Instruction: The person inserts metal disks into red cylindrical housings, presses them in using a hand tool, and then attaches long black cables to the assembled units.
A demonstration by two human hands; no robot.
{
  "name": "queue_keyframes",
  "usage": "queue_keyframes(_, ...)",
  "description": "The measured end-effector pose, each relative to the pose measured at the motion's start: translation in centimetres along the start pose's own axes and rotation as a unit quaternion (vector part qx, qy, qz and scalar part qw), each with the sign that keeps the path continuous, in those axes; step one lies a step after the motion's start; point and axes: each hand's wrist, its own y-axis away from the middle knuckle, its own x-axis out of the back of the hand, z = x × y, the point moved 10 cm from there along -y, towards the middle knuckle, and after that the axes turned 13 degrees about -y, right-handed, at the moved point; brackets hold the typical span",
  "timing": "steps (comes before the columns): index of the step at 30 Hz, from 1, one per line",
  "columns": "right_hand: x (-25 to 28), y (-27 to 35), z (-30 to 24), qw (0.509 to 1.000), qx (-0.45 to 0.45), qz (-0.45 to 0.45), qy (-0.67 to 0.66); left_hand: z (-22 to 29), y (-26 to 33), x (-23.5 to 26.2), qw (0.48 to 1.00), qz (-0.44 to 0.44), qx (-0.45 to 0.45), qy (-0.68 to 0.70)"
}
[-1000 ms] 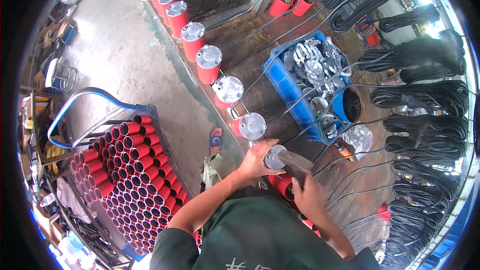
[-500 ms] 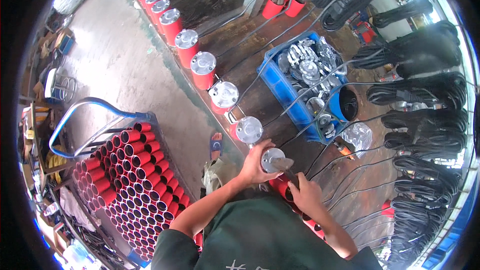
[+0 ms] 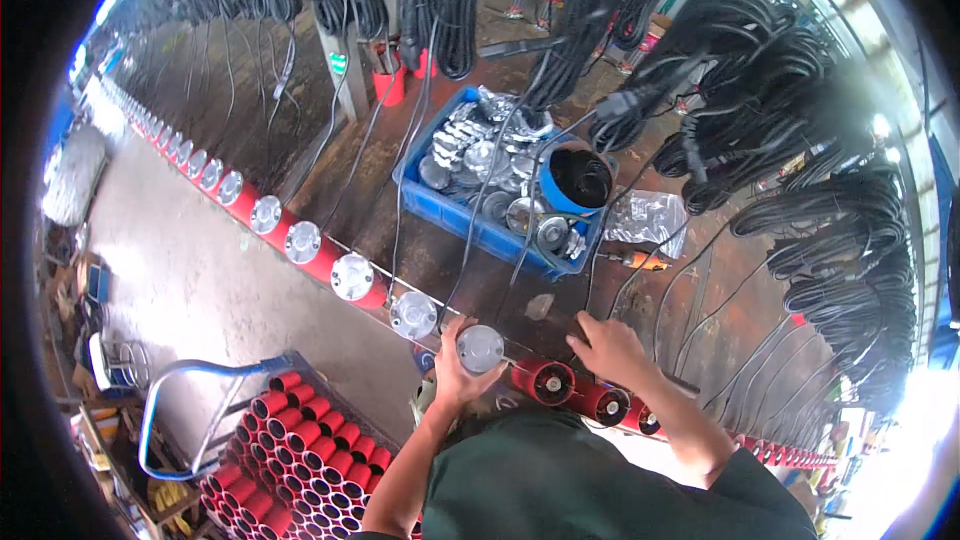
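Note:
My left hand [image 3: 462, 365] is closed round a red tube's silver end cap [image 3: 480, 349], with its fingers along the far side and its thumb at the near edge. The tube's body below the cap is mostly hidden. Over the bench, to the right of that cap, my right hand [image 3: 612, 348] has its thumb and forefinger apart, and nothing shows between them. Just right of the capped tube stands an uncapped red tube [image 3: 545, 382], a round part with a bright centre inside it. A dark handle [image 3: 683, 385] shows beside my right wrist.
Capped red tubes [image 3: 302, 242] run in a row along the bench edge to the far left. A blue crate [image 3: 440, 210] of silver caps stands on the bench, near coils of black cable [image 3: 830, 280]. A trolley of stacked red tubes [image 3: 310, 450] sits at lower left.
The view has swung to the right. My right hand has let go of the hammer and moved away from the cap to the right. My left hand still grips the capped tube.

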Motion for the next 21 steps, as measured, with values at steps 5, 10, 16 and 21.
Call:
queue_keyframes(5, -5.0, -1.4, 10.9, 0.995, -0.066, -0.040, 0.071, 0.9, -0.5, -0.3, 0.998, -0.028, -0.017, -0.056)
queue_keyframes(10, -1.6, -3.4, 6.5, 0.991, 0.085, 0.104, 0.020, 4.0, -0.7, 1.2, 0.988, -0.002, -0.069, -0.137)
queue_keyframes(16, 3.1, -12.9, -1.8, 0.942, 0.195, 0.214, 0.170, 1.6, 0.4, 0.7, 0.988, -0.017, 0.007, -0.154)
queue_keyframes(21, -0.3, -18.4, -1.2, 0.930, 0.050, 0.022, 0.363, 1.6, 0.9, 0.8, 0.983, -0.002, -0.005, -0.181)
